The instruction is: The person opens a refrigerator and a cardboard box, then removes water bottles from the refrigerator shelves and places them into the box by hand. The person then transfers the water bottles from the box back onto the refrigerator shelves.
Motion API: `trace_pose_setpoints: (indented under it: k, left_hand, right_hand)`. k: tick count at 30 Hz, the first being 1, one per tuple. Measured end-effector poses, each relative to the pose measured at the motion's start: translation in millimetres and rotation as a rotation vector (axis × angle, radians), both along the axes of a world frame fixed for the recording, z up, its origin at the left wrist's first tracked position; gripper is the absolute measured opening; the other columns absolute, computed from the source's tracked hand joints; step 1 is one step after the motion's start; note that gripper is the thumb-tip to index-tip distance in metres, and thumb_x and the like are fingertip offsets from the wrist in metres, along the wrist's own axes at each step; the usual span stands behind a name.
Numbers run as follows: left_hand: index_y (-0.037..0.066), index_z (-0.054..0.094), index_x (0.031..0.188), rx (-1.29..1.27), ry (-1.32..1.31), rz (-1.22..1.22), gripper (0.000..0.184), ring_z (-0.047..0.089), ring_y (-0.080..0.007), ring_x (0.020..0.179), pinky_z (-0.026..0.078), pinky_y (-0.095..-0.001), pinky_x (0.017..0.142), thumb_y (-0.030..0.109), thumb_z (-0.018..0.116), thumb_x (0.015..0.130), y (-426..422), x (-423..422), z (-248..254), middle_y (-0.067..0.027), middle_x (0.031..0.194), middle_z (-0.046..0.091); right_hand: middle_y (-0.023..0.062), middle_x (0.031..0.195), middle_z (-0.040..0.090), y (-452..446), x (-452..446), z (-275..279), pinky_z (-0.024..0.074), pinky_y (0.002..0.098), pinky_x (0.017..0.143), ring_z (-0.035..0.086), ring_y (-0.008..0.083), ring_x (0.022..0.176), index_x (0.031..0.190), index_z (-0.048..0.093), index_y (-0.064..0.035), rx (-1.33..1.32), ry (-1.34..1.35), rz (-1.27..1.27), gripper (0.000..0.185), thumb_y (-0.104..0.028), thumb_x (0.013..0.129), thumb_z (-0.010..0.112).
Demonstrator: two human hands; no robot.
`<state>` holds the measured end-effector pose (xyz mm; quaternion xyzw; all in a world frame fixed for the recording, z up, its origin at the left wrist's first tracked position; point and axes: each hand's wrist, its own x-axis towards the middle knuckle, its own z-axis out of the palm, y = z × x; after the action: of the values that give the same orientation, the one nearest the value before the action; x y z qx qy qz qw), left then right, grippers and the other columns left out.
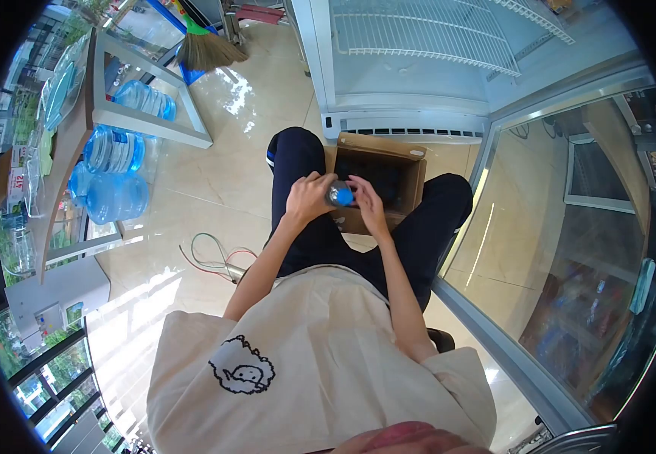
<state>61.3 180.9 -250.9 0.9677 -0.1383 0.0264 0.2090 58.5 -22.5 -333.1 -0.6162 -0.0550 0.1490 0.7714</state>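
A bottle with a blue cap point(345, 197) is held above the box between my knees, its cap end tilted up toward me. My left hand point(310, 198) is closed around the bottle's side. My right hand point(369, 204) has its bent fingers against the other side, close to the cap. Below the hands stands an open cardboard box point(416, 185), its far flap folded up. Its inside is dark, with rounded dark shapes that look like more bottles. The label and lower part of the bottle are hidden by my hands.
Ahead stands an open fridge with a white wire shelf point(426, 34). Its glass door point(509, 219) swings out along my right. At left, large blue water jugs point(116, 198) sit under a table point(67, 174). A broom point(208, 50) and a loose cable point(211, 265) are also there.
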Motion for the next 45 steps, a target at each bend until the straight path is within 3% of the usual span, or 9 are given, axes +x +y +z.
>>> trace_pose_setpoints:
  k: [4,12,18,22,28,31,35,41,45]
  left_hand:
    - [0.013,0.064,0.121,0.159,-0.002,-0.207,0.059,0.064,-0.0213,0.108,0.052,-0.037,0.086,0.021,0.085,0.066,-9,0,-6,-0.0028,0.112,0.071]
    - [0.011,0.063,0.123,0.099,0.046,-0.173,0.062,0.061,-0.0212,0.113,0.05,-0.0364,0.087,0.022,0.086,0.066,-9,-1,-4,-0.0021,0.12,0.068]
    - [0.011,0.059,0.126,-0.006,-0.155,0.037,0.065,0.054,-0.025,0.123,0.038,-0.042,0.105,0.024,0.087,0.068,0,-4,15,-0.0045,0.129,0.061]
    - [0.011,0.052,0.137,-0.163,-0.241,0.556,0.068,0.041,-0.0352,0.134,0.034,-0.0478,0.11,0.023,0.083,0.077,8,1,13,-0.0116,0.145,0.047]
    - [0.012,0.041,0.151,-0.082,-0.137,0.543,0.08,0.038,-0.044,0.137,0.037,-0.0557,0.111,0.027,0.078,0.082,10,7,8,-0.0186,0.153,0.039]
    - [0.013,0.041,0.152,-0.091,-0.135,0.537,0.08,0.038,-0.0442,0.137,0.037,-0.0553,0.111,0.027,0.078,0.082,10,8,9,-0.0192,0.154,0.039]
    - [0.013,0.043,0.151,-0.088,-0.152,0.556,0.08,0.042,-0.0431,0.135,0.038,-0.0536,0.111,0.027,0.079,0.081,11,12,11,-0.0191,0.152,0.041]
    - [0.013,0.044,0.15,-0.113,-0.13,0.567,0.08,0.041,-0.0431,0.135,0.037,-0.0539,0.111,0.028,0.079,0.08,12,16,12,-0.0193,0.151,0.042]
    - [0.013,0.043,0.15,-0.104,-0.116,0.554,0.08,0.04,-0.043,0.136,0.037,-0.0541,0.111,0.029,0.079,0.081,8,15,11,-0.0195,0.15,0.042]
  right_hand:
    - [0.0083,0.147,0.05,-11,-53,67,0.0591,0.0266,0.078,0.073,0.0199,0.099,0.15,0.048,-0.0109,-0.086,0.091,0.107,0.07,-0.001,0.088,0.078]
    - [0.0149,0.125,0.066,9,-41,61,0.0597,0.027,0.078,0.074,0.0183,0.094,0.142,0.055,-0.0049,-0.264,-0.225,-0.151,0.052,-0.005,0.093,0.073]
    - [0.0166,0.108,0.072,0,-10,55,0.0588,0.0271,0.073,0.076,0.0211,0.085,0.127,0.059,-0.0016,-0.198,-0.023,-0.318,0.03,-0.011,0.1,0.067]
    - [0.0147,0.1,0.074,-18,14,30,0.0571,0.0275,0.067,0.076,0.0189,0.079,0.123,0.06,-0.006,-0.472,-0.184,-0.299,0.03,-0.014,0.097,0.072]
    - [0.0134,0.089,0.069,-26,47,-44,0.0564,0.0313,0.069,0.075,0.018,0.08,0.119,0.061,-0.0102,-0.393,-0.012,-0.327,0.032,-0.013,0.092,0.076]
    - [0.0114,0.099,0.07,-21,51,-107,0.0569,0.0315,0.068,0.072,0.0179,0.082,0.12,0.059,-0.01,-0.563,-0.086,-0.29,0.036,-0.009,0.09,0.077]
    - [0.0184,0.108,0.07,-11,35,-151,0.0544,0.0441,0.085,0.069,0.0394,0.099,0.124,0.057,-0.0103,-0.84,-0.1,-0.061,0.042,-0.022,0.089,0.078]
    - [0.0211,0.115,0.072,-5,21,-83,0.0543,0.0474,0.09,0.069,0.0405,0.106,0.127,0.057,-0.0107,-0.712,-0.07,0.197,0.038,-0.02,0.094,0.071]
    - [0.0191,0.107,0.074,-5,13,-46,0.0558,0.0454,0.088,0.071,0.0384,0.105,0.119,0.064,-0.0087,-1.018,-0.005,0.382,0.024,-0.015,0.096,0.066]
